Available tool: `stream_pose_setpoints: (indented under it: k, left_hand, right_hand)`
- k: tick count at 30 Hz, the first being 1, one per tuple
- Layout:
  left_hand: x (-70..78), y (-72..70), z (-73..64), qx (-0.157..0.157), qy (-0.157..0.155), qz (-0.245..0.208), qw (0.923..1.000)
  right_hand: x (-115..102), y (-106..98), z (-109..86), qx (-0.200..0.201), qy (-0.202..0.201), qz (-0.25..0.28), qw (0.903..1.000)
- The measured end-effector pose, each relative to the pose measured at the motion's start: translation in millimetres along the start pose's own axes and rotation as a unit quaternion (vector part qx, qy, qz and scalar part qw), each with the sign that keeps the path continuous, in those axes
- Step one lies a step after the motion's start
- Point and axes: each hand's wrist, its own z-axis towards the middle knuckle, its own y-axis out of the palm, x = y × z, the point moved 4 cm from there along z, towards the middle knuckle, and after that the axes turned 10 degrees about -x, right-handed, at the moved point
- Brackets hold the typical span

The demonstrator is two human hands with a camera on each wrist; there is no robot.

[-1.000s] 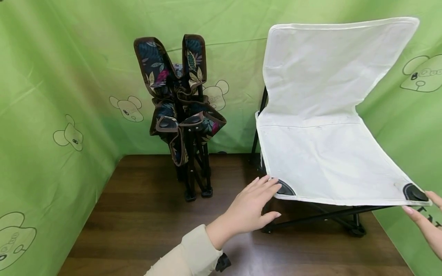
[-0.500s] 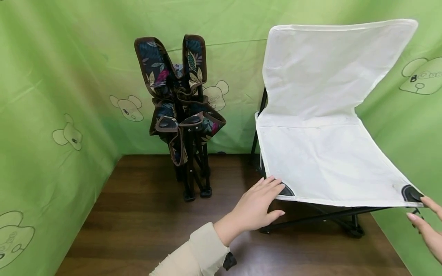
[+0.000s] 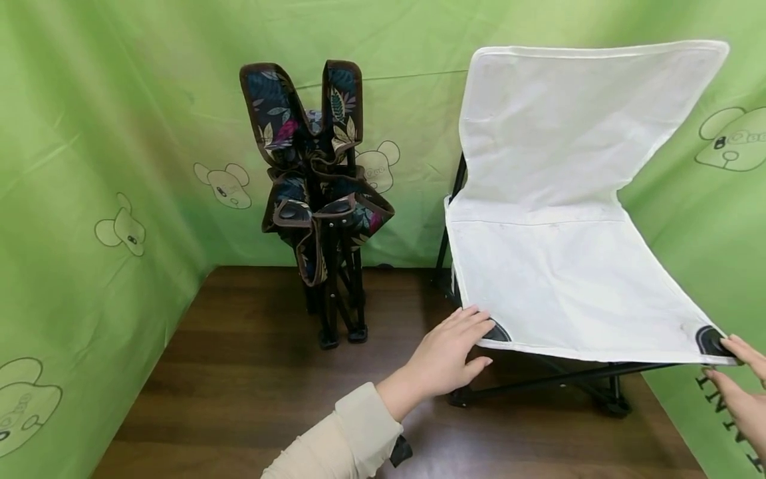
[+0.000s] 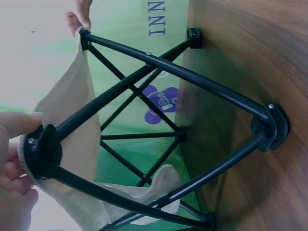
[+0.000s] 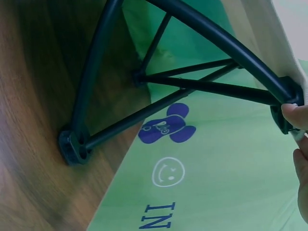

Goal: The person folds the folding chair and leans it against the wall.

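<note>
A white folding chair [image 3: 550, 279] with a black tube frame stands unfolded at the right in the head view. My left hand [image 3: 445, 356] rests its fairly straight fingers on the seat's front left corner, over the black corner patch. In the left wrist view its thumb [image 4: 19, 122] lies right at the black corner joint [image 4: 43, 149]. My right hand [image 3: 745, 389], partly out of the head view, holds the front right corner between fingers above and thumb below. The right wrist view has that thumb [image 5: 296, 115] on the corner joint [image 5: 286, 98].
A folded chair in dark floral fabric [image 3: 281, 130] stands upright on its black legs to the left. Both chairs are on a brown wood-grain surface [image 3: 227, 372], with green printed cloth [image 3: 161, 100] behind and at the sides. A small black part [image 3: 401, 452] shows beside the left sleeve.
My right hand's fingers slip off the front right corner's edge slightly, then come back onto it with the thumb nearer. The left hand stays on its corner; the view shifts slightly.
</note>
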Motion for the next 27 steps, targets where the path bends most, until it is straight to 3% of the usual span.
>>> stream_pose_setpoints:
  k: [5, 6, 9, 13, 17, 27]
  left_hand:
    - [-1.8, 3.8, 2.1, 0.051, 0.024, -0.006, 0.9984]
    - [-2.0, 4.3, 2.2, 0.062, 0.029, -0.003, 0.9977]
    - [-2.6, 5.1, 2.3, 0.094, 0.046, 0.0, 0.9945]
    - [-4.6, 5.9, 1.1, 0.111, 0.067, -0.016, 0.9914]
    - [-7.4, 5.8, -0.1, 0.112, 0.083, -0.018, 0.9901]
    - [-11.0, 4.5, 0.1, 0.151, 0.118, -0.077, 0.9785]
  right_hand:
    - [92.8, -13.8, -7.0, 0.002, -0.023, 0.022, 0.9995]
    - [102.4, -15.0, -7.3, 0.008, 0.001, 0.037, 0.9993]
    - [158.8, -21.7, -11.8, 0.01, 0.015, 0.041, 0.999]
    - [192.8, -24.4, -13.0, 0.011, 0.064, 0.023, 0.9976]
    - [187.0, -20.9, -12.4, 0.012, 0.093, 0.006, 0.9955]
    - [175.7, -17.7, -10.6, 0.037, 0.095, 0.001, 0.9948]
